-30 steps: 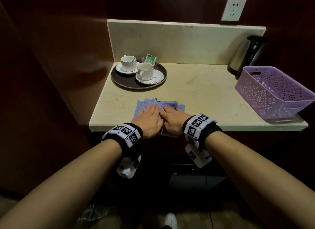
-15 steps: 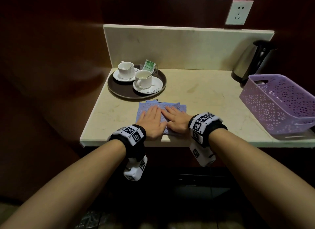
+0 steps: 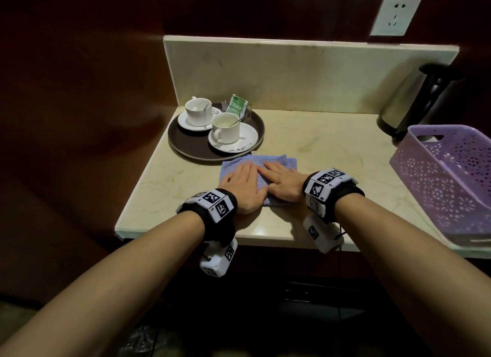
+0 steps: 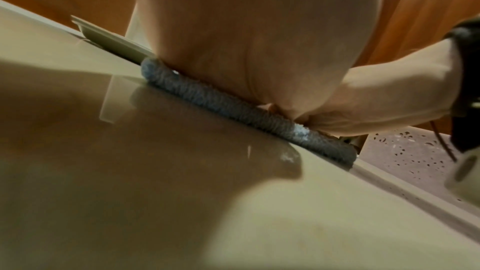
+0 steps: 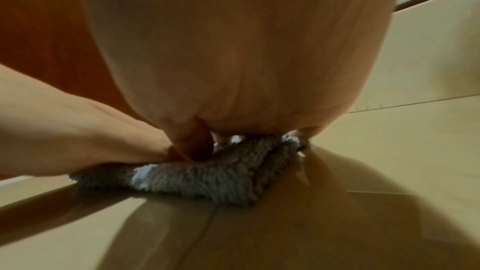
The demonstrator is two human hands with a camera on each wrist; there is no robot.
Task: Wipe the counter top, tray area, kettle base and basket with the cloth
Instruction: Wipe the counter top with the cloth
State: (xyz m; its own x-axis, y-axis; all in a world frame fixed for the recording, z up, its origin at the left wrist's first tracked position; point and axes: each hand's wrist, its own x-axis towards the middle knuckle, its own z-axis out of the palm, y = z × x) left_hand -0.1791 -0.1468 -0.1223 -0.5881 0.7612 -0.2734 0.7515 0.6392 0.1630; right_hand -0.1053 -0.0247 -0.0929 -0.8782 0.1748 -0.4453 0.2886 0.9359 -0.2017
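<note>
A folded blue cloth (image 3: 276,160) lies flat on the cream counter top (image 3: 332,155), just in front of the round brown tray (image 3: 186,144). My left hand (image 3: 245,184) and right hand (image 3: 281,180) press side by side on it, fingers straight and flat. The left wrist view shows the cloth (image 4: 233,108) as a thick edge under my palm; the right wrist view shows the cloth (image 5: 207,174) bunched beneath my right hand. A steel kettle (image 3: 414,101) stands on its base at the back right, with the purple basket (image 3: 451,181) in front of it.
Two white cups on saucers (image 3: 225,129) and a green packet (image 3: 237,104) sit on the tray. A cream backsplash (image 3: 292,75) runs along the back, with a wall socket (image 3: 396,14) above. Dark wood walls close in the left side.
Both hands have pushed the cloth away from the front edge toward the tray, staying flat on it. The view has moved closer to the counter.
</note>
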